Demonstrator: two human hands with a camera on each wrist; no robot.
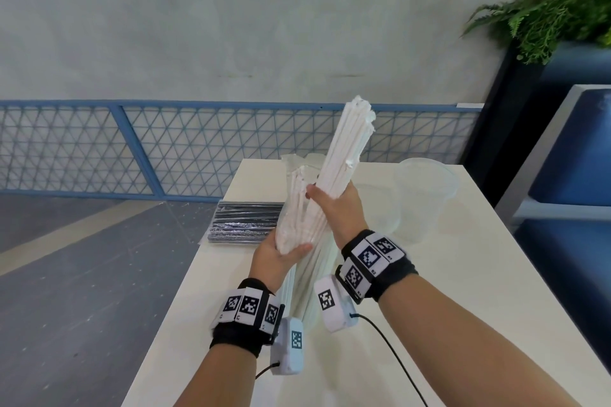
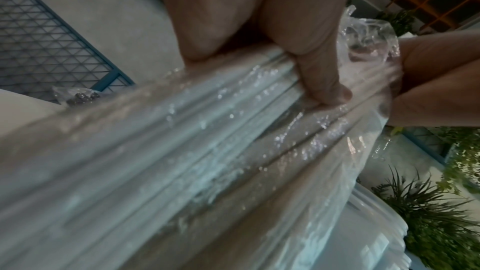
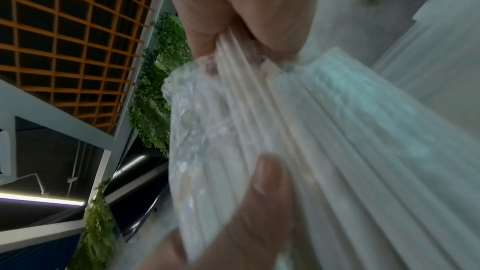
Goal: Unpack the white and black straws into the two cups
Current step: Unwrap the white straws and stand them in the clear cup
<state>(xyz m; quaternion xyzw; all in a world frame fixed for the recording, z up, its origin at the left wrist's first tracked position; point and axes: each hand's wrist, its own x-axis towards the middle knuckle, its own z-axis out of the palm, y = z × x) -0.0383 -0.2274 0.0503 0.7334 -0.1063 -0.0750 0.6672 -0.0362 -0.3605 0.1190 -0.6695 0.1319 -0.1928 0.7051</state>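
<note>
A bundle of white straws (image 1: pixel 344 145) sticks up out of its clear plastic bag (image 1: pixel 292 208) over the white table (image 1: pixel 463 291). My right hand (image 1: pixel 334 205) grips the bare straws (image 3: pixel 337 131) at mid-length. My left hand (image 1: pixel 281 253) holds the bag (image 2: pixel 233 141) lower down, its thumb pressed on the plastic over the straws. The pack of black straws (image 1: pixel 244 220) lies wrapped at the table's left edge. Two clear cups stand on the table at the right, one (image 1: pixel 426 195) farther back and one (image 1: pixel 380 208) partly behind my right hand.
A blue mesh fence (image 1: pixel 132 149) runs behind the table, with grey floor at the left. A dark planter with ferns (image 1: pixel 555 6) and a blue seat (image 1: pixel 575 175) stand at the right. Cables trail from both wrist cameras over the near tabletop.
</note>
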